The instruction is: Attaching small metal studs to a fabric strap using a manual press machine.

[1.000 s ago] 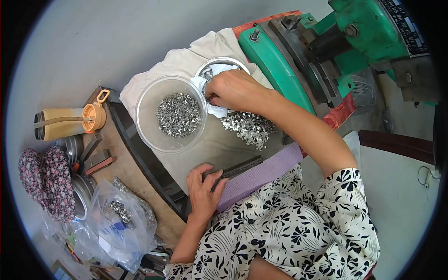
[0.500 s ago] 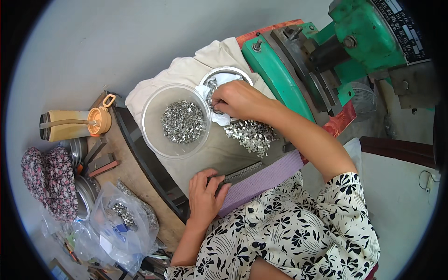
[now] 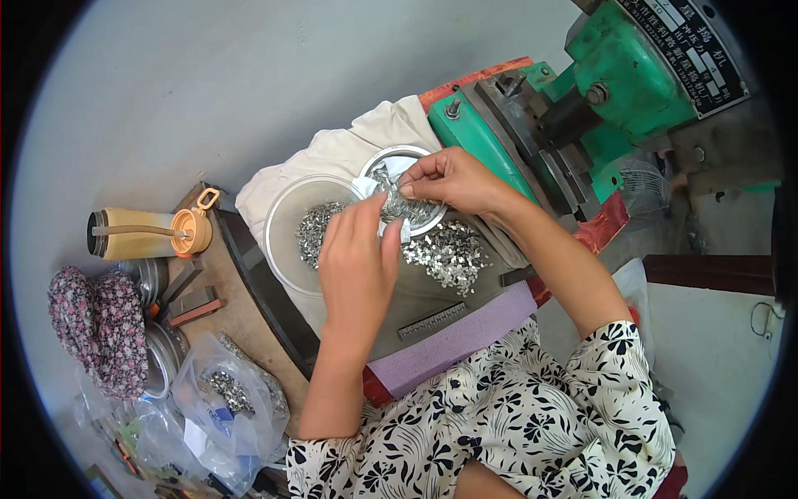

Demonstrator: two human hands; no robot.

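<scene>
Over the metal bowl [image 3: 431,223] my right hand [image 3: 455,181] is closed in a pinch; whatever is between thumb and fingertips is too small to name. My left hand [image 3: 359,262] is raised beside it, fingers stretched and thumb apart, hiding part of the clear plastic tub [image 3: 278,249]. The bowl is lined with white material and holds small silvery metal pieces [image 3: 387,193]. Similar bits [image 3: 314,231] fill the bottom of the tub. A loose pile of shiny metal pieces [image 3: 449,256] lies on the cloth below the bowl. Nearer me rests a narrow dark metal strip [image 3: 431,321] with a row of marks.
A green press [image 3: 490,150] stands at the right. Lavender padding [image 3: 457,339] runs along the near edge. To the left are a yellow bottle [image 3: 137,233], a flowered cloth bundle [image 3: 100,333] and a plastic bag [image 3: 229,416] containing metal pieces.
My left hand has left the metal strip and risen toward my right hand, in front of the tub. My right hand has lifted from the pieces in the bowl. The view has shifted slightly.
</scene>
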